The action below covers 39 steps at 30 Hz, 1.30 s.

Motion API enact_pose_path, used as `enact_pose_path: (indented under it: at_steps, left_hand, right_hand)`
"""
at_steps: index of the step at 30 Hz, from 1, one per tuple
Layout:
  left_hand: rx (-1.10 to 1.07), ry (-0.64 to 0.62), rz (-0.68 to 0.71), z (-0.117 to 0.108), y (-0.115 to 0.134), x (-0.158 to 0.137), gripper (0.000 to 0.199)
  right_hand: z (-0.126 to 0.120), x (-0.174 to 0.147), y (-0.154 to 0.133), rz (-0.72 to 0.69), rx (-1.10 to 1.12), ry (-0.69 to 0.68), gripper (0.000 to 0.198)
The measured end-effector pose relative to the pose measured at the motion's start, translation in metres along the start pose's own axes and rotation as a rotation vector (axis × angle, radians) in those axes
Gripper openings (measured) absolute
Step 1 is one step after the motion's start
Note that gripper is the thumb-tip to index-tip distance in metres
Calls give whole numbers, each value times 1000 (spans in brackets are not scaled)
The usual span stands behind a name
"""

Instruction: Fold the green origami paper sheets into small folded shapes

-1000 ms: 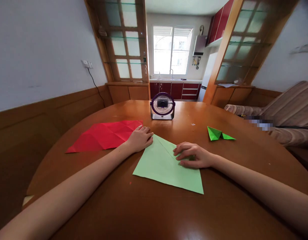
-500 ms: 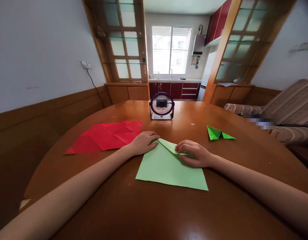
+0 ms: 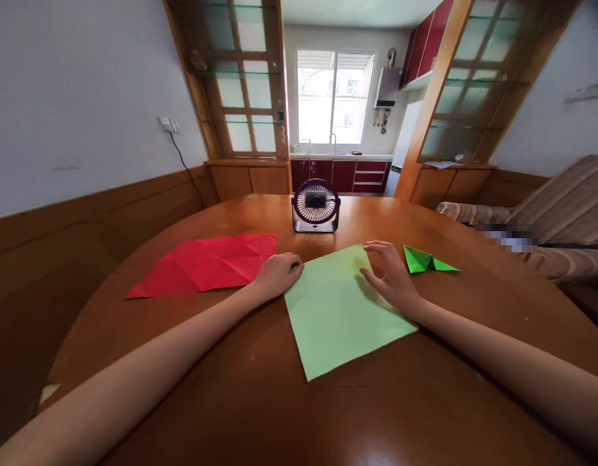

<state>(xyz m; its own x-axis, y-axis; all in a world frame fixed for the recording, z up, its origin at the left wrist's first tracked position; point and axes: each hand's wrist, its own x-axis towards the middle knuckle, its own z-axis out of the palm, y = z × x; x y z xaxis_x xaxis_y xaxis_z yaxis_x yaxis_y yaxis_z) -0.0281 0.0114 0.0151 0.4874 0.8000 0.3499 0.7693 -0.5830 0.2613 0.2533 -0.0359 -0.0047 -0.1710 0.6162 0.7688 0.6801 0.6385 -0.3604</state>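
Note:
A light green sheet of paper (image 3: 342,310) lies turned at an angle on the table, spread out with no fold standing up. At its upper left corner is my left hand (image 3: 278,277), its fingers curled and closed on the edge. My right hand (image 3: 391,275) is at the upper right edge, thumb and fingers apart, fingertips by the top corner and thumb over the sheet. A creased red sheet of paper (image 3: 206,265) lies left of my left hand. Right of my right hand rests a folded bright green paper piece (image 3: 420,260).
A small purple fan (image 3: 316,204) stands on the brown wooden table (image 3: 357,414), beyond the papers. A striped armchair (image 3: 571,207) is beside the table at the right. A black cord (image 3: 185,165) hangs from a wall socket at the left.
The light green sheet has turned, and its raised upper right edge has come down flat. My right hand has moved up and opened; my left fingers have curled in.

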Motion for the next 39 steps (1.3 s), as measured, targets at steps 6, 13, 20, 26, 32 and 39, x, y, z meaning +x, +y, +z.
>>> enact_pose_path:
  at_steps: [6,13,20,26,32,39]
  left_hand:
    - [60,40,-160,3,-2,-1,26]
    - [229,45,-57,4,8,-8,38]
    - [48,-182,416,-4,3,-29,38]
    - [-111,-402,396,-15,4,-37,63]
    - [-89,-265,543,-13,5,-37,59]
    - [99,-34,849,-10,14,-41,32]
  right_hand:
    - [0,-5,-25,-332,-120,-337,17]
    - [3,-7,-24,-168,-69,-578,35]
    - [-5,0,-13,-165,46,-697,39]
    - [-16,6,-2,-190,146,-774,38]
    - [-16,6,5,-120,254,-739,32]
    - [-14,4,10,-50,351,-639,26]
